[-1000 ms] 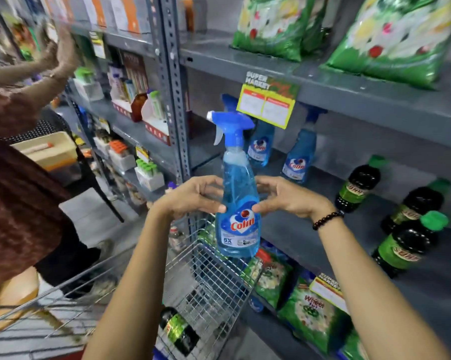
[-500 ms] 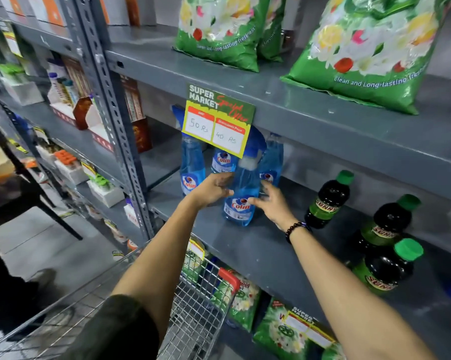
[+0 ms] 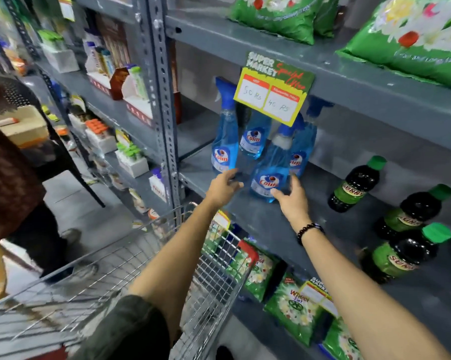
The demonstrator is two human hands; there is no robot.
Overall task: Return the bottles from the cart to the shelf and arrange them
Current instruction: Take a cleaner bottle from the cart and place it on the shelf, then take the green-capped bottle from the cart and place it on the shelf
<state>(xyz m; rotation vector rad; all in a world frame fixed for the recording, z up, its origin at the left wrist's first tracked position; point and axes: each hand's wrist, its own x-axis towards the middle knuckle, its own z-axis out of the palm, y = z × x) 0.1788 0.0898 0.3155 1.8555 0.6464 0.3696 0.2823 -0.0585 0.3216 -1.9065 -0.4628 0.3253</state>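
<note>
A blue Colin spray bottle (image 3: 269, 175) stands near the front of the grey shelf (image 3: 260, 224), in front of three more blue spray bottles (image 3: 225, 146). My left hand (image 3: 223, 188) hovers just left of it with fingers spread, not touching. My right hand (image 3: 291, 200) is at its lower right, fingers apart, thumb and fingertips at the bottle's base. Three dark bottles with green caps (image 3: 354, 188) stand further right on the same shelf. The wire cart (image 3: 219, 258) is under my arms; its contents are not visible.
A yellow and green price sign (image 3: 273, 89) hangs from the shelf above, over the spray heads. Green detergent bags lie on the top shelf (image 3: 414, 40) and the bottom shelf (image 3: 294, 310). A steel upright (image 3: 162, 100) divides the racks. Another person (image 3: 9, 178) stands at left.
The spray bottle went from above the cart onto the shelf in front of the other blue ones. Both hands have since loosened from it; the left has drawn away to the side.
</note>
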